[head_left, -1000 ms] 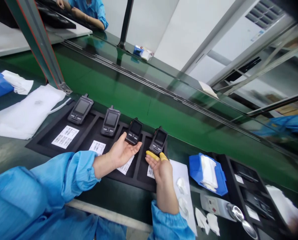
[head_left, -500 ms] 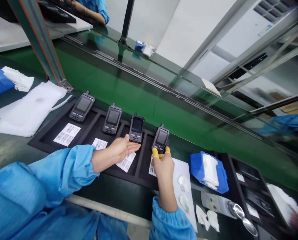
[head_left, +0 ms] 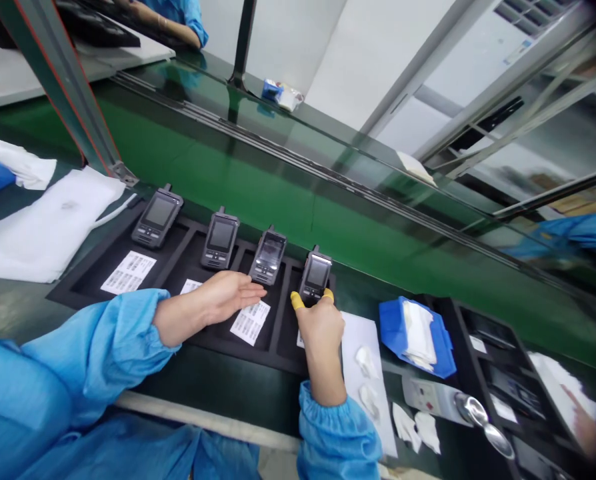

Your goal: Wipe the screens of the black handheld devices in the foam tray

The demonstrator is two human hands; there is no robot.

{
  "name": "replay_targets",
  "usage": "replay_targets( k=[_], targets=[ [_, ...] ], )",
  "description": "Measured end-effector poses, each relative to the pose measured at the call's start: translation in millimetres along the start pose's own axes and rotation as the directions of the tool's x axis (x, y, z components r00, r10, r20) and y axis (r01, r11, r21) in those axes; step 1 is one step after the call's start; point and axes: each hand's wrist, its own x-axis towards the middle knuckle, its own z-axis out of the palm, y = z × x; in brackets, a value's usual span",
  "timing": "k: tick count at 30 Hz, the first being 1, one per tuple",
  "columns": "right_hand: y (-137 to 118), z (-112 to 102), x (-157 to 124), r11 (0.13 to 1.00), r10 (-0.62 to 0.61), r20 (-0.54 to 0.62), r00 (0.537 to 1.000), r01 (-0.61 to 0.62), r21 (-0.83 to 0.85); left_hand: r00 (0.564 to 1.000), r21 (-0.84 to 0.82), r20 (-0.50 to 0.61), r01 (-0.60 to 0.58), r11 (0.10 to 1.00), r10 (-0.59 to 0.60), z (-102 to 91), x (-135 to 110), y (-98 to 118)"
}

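Observation:
A black tray (head_left: 78, 283) holds several black handsets propped upright, each in its own slot with a barcode label (head_left: 251, 322) lying in front. My left hand (head_left: 223, 298) lies open and flat over the tray, fingertips just below the third handset (head_left: 268, 256) and not holding it. My right hand (head_left: 322, 328) wears yellow finger cots. Its thumb and finger pinch the lower end of the fourth handset (head_left: 316, 274), which stands in the rightmost slot. The first handset (head_left: 157, 216) and second handset (head_left: 221, 237) stand untouched.
White sheets (head_left: 48, 227) lie left of the tray, with white wipes (head_left: 369, 363) and a blue cloth pack (head_left: 413, 332) to the right. A second black tray (head_left: 498, 377) sits far right. The green conveyor belt (head_left: 278, 193) runs behind. A co-worker's blue sleeve (head_left: 178, 17) shows at the top.
My left hand let go of the third handset, which now leans in its slot, and turned palm down. My right fingers closed on the fourth handset's lower end.

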Motion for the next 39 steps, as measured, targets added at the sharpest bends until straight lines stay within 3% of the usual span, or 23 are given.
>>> replay_targets(
  k=[3, 5, 9, 11, 13, 16, 19, 22, 24, 27, 31, 33, 34, 36, 39],
  targets=[
    [8, -11, -2, 1.000, 0.003, 0.016, 1.000, -0.003, -0.005, 1.000, 0.029, 0.005, -0.027, 0.999, 0.027, -2.2, -5, 2],
    [30, -27, -3, 0.999, 0.021, -0.015, 1.000, -0.021, 0.028, 0.998, 0.035, -0.008, -0.064, 0.997, 0.065, -5.6, -10, 2],
    [108, -62, -15, 0.986, 0.167, -0.198, 0.966, -0.165, 0.029, 0.996, 0.144, 0.019, -0.093, 0.985, 0.091, -12.2, -22, 0],
    [147, -69, -28, 0.971, 0.214, -0.182, 0.960, -0.228, -0.064, 0.995, 0.244, 0.038, -0.094, 0.965, 0.088, -11.2, -27, -2],
    [174, -62, -42, 0.972, 0.195, -0.110, 0.974, -0.208, -0.112, 0.995, 0.350, 0.054, -0.095, 0.932, 0.081, -7.0, -30, -8],
    [187, -37, -56, 0.991, 0.101, -0.044, 0.994, -0.105, -0.087, 0.989, 0.514, 0.120, -0.140, 0.846, 0.090, 1.0, -29, -18],
    [186, -20, -60, 0.993, 0.066, -0.079, 0.995, -0.073, -0.092, 0.968, 0.624, 0.216, -0.235, 0.745, 0.124, 5.0, -26, -24],
    [194, -34, -55, 0.978, 0.123, -0.220, 0.968, -0.156, -0.137, 0.947, 0.725, 0.293, -0.307, 0.616, 0.127, 3.9, -24, -26],
    [205, -55, -46, 0.952, 0.181, -0.351, 0.919, -0.253, -0.170, 0.924, 0.795, 0.351, -0.378, 0.474, 0.150, 2.5, -22, -28],
    [225, -84, -32, 0.902, 0.187, -0.445, 0.876, -0.332, -0.274, 0.826, 0.800, 0.522, -0.561, 0.214, 0.212, 2.5, -17, -38],
    [245, -94, -19, 0.909, 0.097, -0.345, 0.933, -0.224, -0.350, 0.605, 0.621, 0.781, -0.777, -0.104, 0.154, 8.7, -16, -56],
    [249, -93, -14, 0.875, 0.099, -0.318, 0.943, -0.235, -0.423, 0.543, 0.546, 0.835, -0.801, -0.245, 0.086, 14.5, -16, -60],
    [247, -92, -10, 0.865, 0.083, -0.356, 0.931, -0.245, -0.439, 0.531, 0.523, 0.845, -0.795, -0.308, 0.064, 17.7, -15, -62],
    [232, -91, 0, 0.902, -0.056, -0.463, 0.885, -0.154, -0.404, 0.517, 0.492, 0.854, -0.762, -0.421, 0.061, 23.3, -11, -64],
    [179, -85, 23, 0.929, -0.366, -0.565, 0.739, 0.256, -0.267, 0.458, 0.451, 0.878, -0.699, -0.555, 0.137, 27.7, 2, -72]
  ],
)
